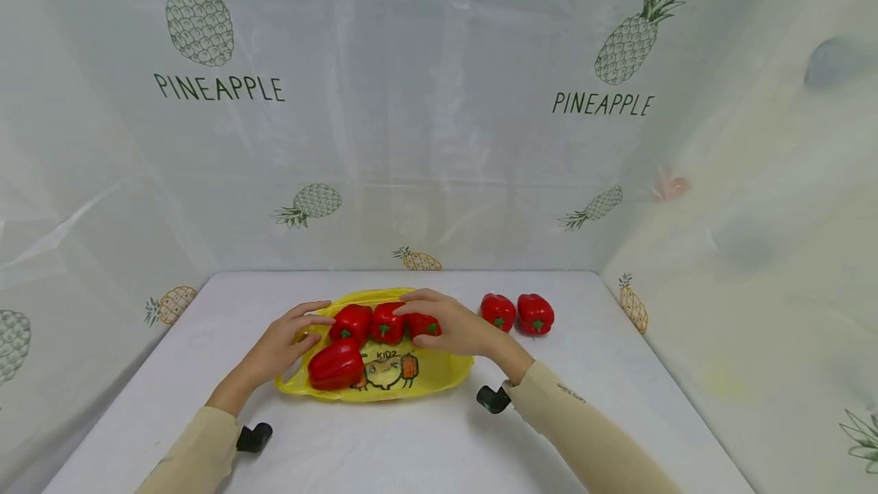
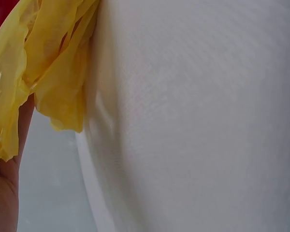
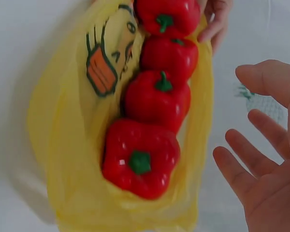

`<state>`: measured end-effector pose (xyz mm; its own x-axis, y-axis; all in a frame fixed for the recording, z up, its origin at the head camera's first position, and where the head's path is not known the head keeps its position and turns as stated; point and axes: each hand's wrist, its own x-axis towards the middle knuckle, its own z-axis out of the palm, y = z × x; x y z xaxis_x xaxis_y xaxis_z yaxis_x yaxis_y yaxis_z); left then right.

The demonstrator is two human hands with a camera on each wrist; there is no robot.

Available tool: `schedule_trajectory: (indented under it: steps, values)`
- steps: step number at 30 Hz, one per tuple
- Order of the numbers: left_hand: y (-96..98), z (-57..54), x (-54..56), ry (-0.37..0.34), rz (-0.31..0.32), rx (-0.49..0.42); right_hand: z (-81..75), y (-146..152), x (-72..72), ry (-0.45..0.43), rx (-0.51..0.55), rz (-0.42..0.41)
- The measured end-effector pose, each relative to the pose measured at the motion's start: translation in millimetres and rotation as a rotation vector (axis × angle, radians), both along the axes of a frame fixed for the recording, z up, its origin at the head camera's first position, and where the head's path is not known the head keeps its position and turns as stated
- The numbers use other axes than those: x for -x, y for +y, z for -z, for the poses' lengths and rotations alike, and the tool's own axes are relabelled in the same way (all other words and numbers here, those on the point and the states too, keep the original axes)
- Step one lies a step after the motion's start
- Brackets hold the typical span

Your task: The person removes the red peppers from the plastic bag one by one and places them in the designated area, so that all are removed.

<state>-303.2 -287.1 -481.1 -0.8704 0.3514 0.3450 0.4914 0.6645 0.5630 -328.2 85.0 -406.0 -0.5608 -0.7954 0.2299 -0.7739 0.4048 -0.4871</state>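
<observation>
A yellow plastic bag (image 1: 439, 376) with a cartoon print lies flat on the table, and several red bell peppers (image 3: 152, 104) sit on it in a row. My left hand (image 1: 281, 345) is at the bag's left edge, its fingers loosely bent beside the leftmost peppers (image 1: 336, 364). In the left wrist view, folds of the bag (image 2: 53, 63) cover most of that hand. Over the bag's right end is my right hand (image 1: 453, 324), fingers spread above the rightmost pepper (image 1: 424, 325). The right wrist view shows nothing between its thumb and fingers.
Two more red bell peppers (image 1: 517, 313) stand side by side on the white table (image 1: 583, 402), right of the bag. A pineapple-printed sheet (image 1: 425, 136) hangs behind and along both sides. Black wrist devices (image 1: 494, 399) stick out from the beige sleeves.
</observation>
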Motion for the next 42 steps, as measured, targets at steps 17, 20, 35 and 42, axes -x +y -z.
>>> schedule_trajectory:
  steps: [17,20,35,42]
  values:
    - [-3.0,1.5,-0.8,0.001,0.010,-0.007,32.8,-74.0,-9.2,0.006,-0.014,-0.107]
    - [-3.1,1.2,-1.4,-0.016,0.005,-0.014,37.3,-80.9,-8.3,0.012,-0.027,-0.115]
    - [-1.2,-1.9,-2.9,-0.024,-0.011,-0.003,50.5,-96.8,-8.0,-0.011,-0.056,-0.147]
    - [-1.7,-0.9,-0.3,-0.007,0.002,0.003,47.0,-92.8,-10.7,-0.020,-0.083,-0.110]
